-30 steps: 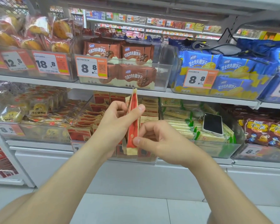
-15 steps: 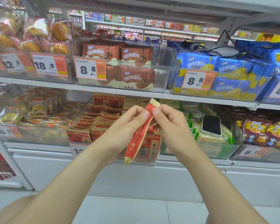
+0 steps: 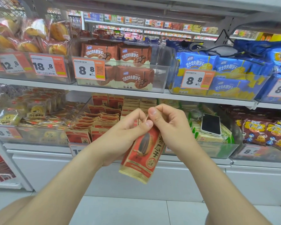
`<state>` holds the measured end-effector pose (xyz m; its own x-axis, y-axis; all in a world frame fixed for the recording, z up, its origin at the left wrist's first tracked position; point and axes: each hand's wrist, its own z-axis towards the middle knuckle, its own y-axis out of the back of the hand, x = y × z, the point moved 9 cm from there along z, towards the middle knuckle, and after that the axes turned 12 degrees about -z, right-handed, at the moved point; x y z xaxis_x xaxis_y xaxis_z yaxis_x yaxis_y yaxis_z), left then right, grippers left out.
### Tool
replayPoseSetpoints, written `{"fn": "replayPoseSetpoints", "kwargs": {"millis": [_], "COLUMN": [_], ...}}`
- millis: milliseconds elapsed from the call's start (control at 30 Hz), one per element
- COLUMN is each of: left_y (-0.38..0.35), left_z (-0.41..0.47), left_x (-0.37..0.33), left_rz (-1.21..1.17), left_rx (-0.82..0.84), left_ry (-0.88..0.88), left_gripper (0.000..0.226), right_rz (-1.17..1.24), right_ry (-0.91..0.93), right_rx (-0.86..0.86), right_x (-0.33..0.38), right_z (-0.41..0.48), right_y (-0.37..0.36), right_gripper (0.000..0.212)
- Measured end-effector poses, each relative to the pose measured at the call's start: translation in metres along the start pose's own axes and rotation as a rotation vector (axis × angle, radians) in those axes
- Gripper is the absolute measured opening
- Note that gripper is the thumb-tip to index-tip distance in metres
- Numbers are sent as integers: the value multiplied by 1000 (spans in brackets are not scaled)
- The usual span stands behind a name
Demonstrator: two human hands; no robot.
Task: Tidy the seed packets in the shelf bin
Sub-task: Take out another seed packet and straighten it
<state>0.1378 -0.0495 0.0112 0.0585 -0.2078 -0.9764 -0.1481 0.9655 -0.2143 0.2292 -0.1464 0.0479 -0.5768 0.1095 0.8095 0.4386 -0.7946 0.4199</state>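
A: Hands together or apart?
B: Together: left hand (image 3: 125,135) and right hand (image 3: 170,125) pinched the top edge of a red seed packet (image 3: 143,153)
A: Where was it?
B: Hanging tilted in front of the clear shelf bin (image 3: 79,112), outside it

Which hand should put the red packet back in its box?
Probably the left hand: it pinches the seed packet and sits right in front of the seed bin. The right hand pinches it too, but sits nearer the green packets.
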Motion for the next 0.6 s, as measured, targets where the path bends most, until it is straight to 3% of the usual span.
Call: {"fn": "replayPoseSetpoints", "kwargs": {"millis": [100, 233, 433, 533, 600], "left_y": [11, 20, 21, 26, 34], "left_z": [-1, -2, -3, -2, -2], "left_x": [-9, -14, -12, -10, -12], "left_rz": [31, 8, 11, -87, -205], "left_rx": [-110, -198, -240, -294, -348], "left_ry": [-45, -97, -93, -117, -174], "left_gripper": [21, 23, 23, 23, 25], "right_rz": [-26, 181, 140, 152, 176], "right_ry": [-83, -218, -199, -216, -276], "right_rx": [-17, -119, -233, -201, -55], "right_x": [-8, -18, -22, -23, -28], "right_z": [2, 4, 3, 4, 3], "right_y": [4, 19, 31, 25, 9], "right_gripper": [29, 20, 11, 17, 33]}}
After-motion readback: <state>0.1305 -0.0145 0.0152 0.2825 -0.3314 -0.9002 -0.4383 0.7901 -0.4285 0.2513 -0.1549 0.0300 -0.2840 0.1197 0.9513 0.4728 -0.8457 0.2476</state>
